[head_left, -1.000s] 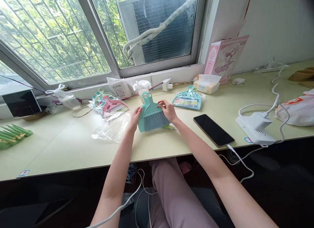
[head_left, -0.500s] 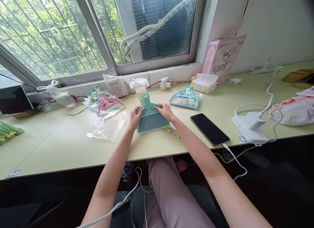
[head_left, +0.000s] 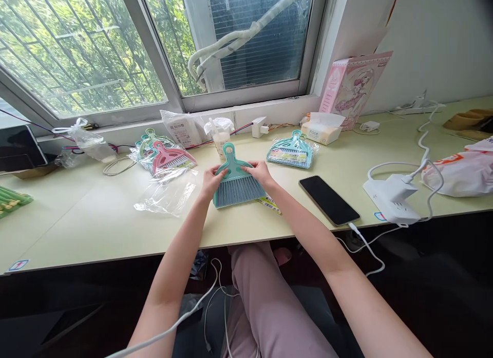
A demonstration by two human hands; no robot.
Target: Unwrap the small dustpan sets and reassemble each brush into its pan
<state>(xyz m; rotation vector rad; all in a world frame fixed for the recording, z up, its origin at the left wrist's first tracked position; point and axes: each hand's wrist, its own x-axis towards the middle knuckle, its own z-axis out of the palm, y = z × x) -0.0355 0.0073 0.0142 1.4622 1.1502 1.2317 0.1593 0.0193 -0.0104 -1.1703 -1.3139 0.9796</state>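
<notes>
A teal hand brush (head_left: 238, 192) with grey bristles is held upright over the table, apparently nested with a teal dustpan behind it. On its left side, my left hand (head_left: 213, 179) grips the edge, thumb on the front. My right hand (head_left: 261, 174) grips the opposite side in the same way. Partly hidden under the brush and beside my right wrist lies a yellow-green label card (head_left: 270, 205). To the left of my left hand is a crumpled clear plastic bag (head_left: 166, 193). Wrapped brush sets lie further back, a pink one (head_left: 173, 156) and a teal one (head_left: 291, 151).
Right of my arm lies a phone (head_left: 329, 200) on a charging cable, with a white power strip (head_left: 393, 201) beyond. A lidded cup (head_left: 221, 140), a tissue pack (head_left: 322, 128) and a pink box (head_left: 354, 88) stand along the window side. Green sticks (head_left: 13, 200) are at far left.
Both hands keep their hold on the brush, which has barely moved. The whole view has shifted slightly.
</notes>
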